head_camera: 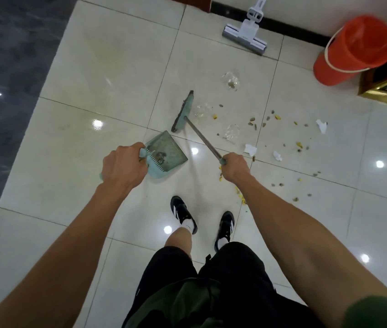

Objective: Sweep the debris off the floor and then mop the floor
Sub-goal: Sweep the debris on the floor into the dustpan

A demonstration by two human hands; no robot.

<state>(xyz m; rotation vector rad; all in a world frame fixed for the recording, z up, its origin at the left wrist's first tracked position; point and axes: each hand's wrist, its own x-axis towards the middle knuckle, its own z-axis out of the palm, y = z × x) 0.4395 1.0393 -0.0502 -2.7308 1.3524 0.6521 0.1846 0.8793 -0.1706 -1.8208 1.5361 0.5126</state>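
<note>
Shoes (184, 216), black with white stripes, are standing on the pale tiled floor (69, 185), nearest of all. Beyond them the left hand (122, 165) is gripping the handle of a teal dustpan (166, 150), which is holding a little dirt. Just right of the dustpan the right hand (235, 168) is curling round the broom (184, 112) handle, the broom head lying just past the dustpan. Debris (258, 129) is lying scattered right of the dustpan: seeds, yellow bits, tissue, clear wrappers. Far beyond the dustpan a mop (245, 35) is leaning at the wall, an orange bucket (351, 50) to its right.
</note>
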